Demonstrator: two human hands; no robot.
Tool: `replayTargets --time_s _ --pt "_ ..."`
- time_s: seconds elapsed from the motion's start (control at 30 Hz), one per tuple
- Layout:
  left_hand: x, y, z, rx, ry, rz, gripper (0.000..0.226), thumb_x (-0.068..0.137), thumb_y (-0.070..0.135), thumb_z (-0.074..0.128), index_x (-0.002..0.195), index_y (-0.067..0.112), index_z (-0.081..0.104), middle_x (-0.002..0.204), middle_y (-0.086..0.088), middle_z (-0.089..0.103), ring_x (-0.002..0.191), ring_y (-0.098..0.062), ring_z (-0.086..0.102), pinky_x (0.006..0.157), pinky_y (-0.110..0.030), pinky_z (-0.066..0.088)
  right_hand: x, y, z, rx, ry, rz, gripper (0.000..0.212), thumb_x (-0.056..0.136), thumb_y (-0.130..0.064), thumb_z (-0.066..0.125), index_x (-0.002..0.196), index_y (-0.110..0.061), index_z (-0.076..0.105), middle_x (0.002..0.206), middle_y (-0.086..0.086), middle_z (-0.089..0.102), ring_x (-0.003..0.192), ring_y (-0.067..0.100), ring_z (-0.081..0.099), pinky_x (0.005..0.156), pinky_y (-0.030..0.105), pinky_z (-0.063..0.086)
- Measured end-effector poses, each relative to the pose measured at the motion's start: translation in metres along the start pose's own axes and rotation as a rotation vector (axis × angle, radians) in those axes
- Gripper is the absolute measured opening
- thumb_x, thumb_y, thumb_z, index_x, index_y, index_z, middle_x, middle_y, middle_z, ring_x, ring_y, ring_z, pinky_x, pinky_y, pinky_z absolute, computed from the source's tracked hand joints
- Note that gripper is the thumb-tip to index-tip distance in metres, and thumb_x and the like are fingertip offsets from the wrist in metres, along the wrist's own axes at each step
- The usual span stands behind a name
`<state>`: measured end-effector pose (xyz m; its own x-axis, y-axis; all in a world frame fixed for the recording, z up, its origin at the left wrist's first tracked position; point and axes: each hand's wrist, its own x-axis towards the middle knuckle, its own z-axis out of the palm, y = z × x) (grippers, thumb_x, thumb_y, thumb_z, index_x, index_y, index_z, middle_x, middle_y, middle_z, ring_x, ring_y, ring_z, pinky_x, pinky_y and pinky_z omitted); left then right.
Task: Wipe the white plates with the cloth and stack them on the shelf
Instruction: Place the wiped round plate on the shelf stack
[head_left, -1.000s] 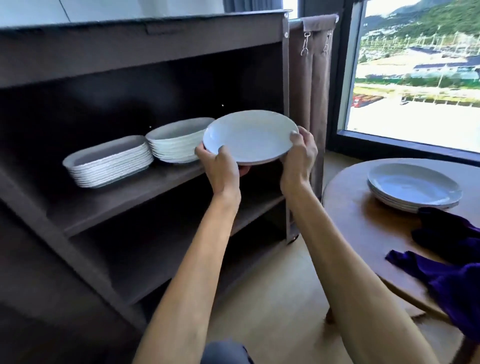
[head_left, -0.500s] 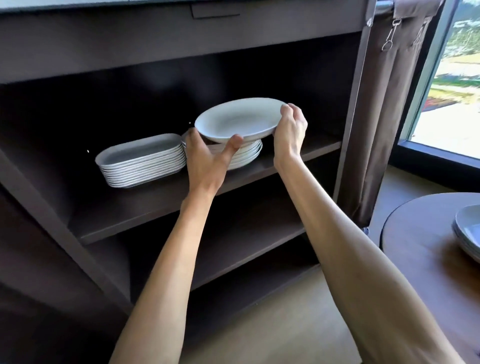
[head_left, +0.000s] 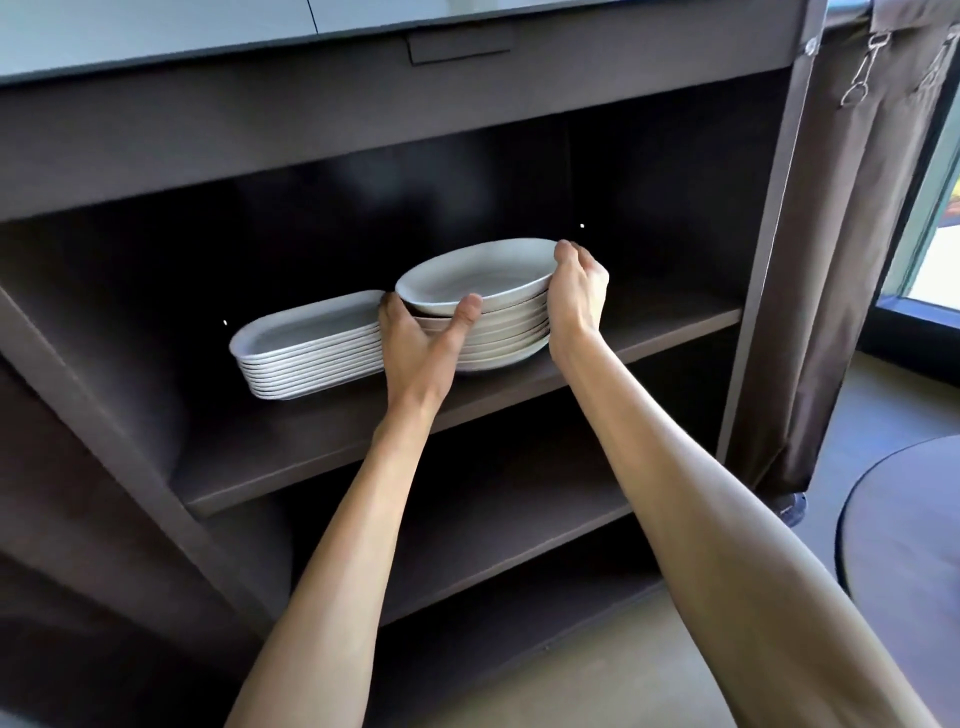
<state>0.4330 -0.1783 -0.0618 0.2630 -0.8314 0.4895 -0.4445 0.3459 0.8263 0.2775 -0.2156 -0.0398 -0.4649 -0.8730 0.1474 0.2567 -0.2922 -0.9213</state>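
Shelf (head_left: 670, 332) lies open right of round stack (head_left: 498, 338) — oblong stack (head_left: 311, 358) blocks its left.

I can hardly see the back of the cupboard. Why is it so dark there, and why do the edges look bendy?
Head view: daylight comes from the right, so the shelf back sits in deep shadow; the top plate catches light; the wide lens curves the cupboard frame; the picture is slightly soft.
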Motion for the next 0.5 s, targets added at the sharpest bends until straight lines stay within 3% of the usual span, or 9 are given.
replayTargets --time_s 0.03,0.07,0.13,0.2,0.3,0.4,0.43,0.5 --pt "0.000 0.000 0.000 0.023 -0.001 0.005 0.112 0.063 0.093 0.061 0.139 0.012 0.051 0.140 -0.004 0.054 0.132 -0.020 0.050 0.116 -0.043 0.040 0.001 0.003 0.001 -0.001 -0.006 0.002 0.031 0.100 -0.027 0.047 0.096 -0.001 0.063 0.084 0.007 0.068 0.079 0.003 0.040 0.074 0.036 0.048" --pt "0.000 0.000 -0.001 0.055 0.003 0.010 0.117 0.063 0.096 0.058 0.142 0.009 0.049 0.143 -0.007 0.052 0.135 -0.023 0.048 0.117 -0.044 0.038 0.001 0.005 0.002 0.001 -0.009 0.008 0.033 0.099 -0.029 0.046 0.088 -0.002 0.062 0.077 0.003 0.061 0.074 0.018 0.056 0.072 0.035 0.044" --pt "0.001 0.000 -0.001 0.128 0.016 0.015 0.125 0.064 0.097 0.052 0.145 0.002 0.044 0.146 -0.013 0.048 0.138 -0.028 0.044 0.118 -0.045 0.036 0.003 0.010 0.005 0.013 0.012 0.033 0.036 0.100 -0.031 0.045 0.068 -0.014 0.052 0.067 -0.005 0.051 0.068 0.012 0.048 0.068 0.033 0.040" --pt "0.001 0.001 0.000 0.163 0.039 0.019 0.121 0.066 0.093 0.050 0.143 -0.001 0.044 0.144 -0.015 0.048 0.137 -0.030 0.042 0.119 -0.044 0.034 0.004 0.010 0.006 0.003 0.032 0.046 0.041 0.101 -0.031 0.045 0.062 -0.020 0.042 0.061 -0.008 0.045 0.062 0.011 0.042 0.065 0.031 0.037" --pt "0.000 -0.001 0.002 0.142 0.058 0.034 0.116 0.070 0.087 0.056 0.147 0.002 0.041 0.148 -0.014 0.044 0.141 -0.029 0.038 0.121 -0.036 0.028 0.004 0.014 0.005 -0.032 0.022 0.043 0.039 0.102 -0.033 0.044 0.066 -0.016 0.044 0.065 -0.005 0.049 0.064 0.013 0.044 0.064 0.032 0.038" --pt "-0.001 -0.011 0.002 0.025 0.079 0.048 0.107 0.079 0.066 0.076 0.159 0.012 0.029 0.161 -0.005 0.034 0.149 -0.018 0.029 0.114 -0.021 0.022 0.003 0.020 0.007 -0.056 0.004 0.032 0.036 0.101 -0.038 0.044 0.091 -0.010 0.064 0.088 0.000 0.069 0.082 0.016 0.062 0.077 0.034 0.049" --pt "-0.001 -0.013 0.004 0.009 0.084 0.059 0.101 0.080 0.062 0.078 0.157 0.015 0.034 0.160 -0.004 0.037 0.148 -0.016 0.031 0.113 -0.021 0.024 0.003 0.021 0.007 -0.069 0.011 0.023 0.039 0.100 -0.040 0.044 0.100 -0.010 0.068 0.097 0.001 0.072 0.090 0.018 0.065 0.083 0.036 0.051" --pt "-0.001 -0.017 0.007 0.008 0.099 0.083 0.090 0.079 0.059 0.080 0.150 0.015 0.048 0.156 -0.005 0.042 0.146 -0.018 0.036 0.117 -0.028 0.030 0.002 0.022 0.008 -0.082 0.019 0.007 0.038 0.100 -0.042 0.043 0.096 -0.013 0.066 0.096 -0.001 0.071 0.090 0.017 0.064 0.085 0.036 0.050"
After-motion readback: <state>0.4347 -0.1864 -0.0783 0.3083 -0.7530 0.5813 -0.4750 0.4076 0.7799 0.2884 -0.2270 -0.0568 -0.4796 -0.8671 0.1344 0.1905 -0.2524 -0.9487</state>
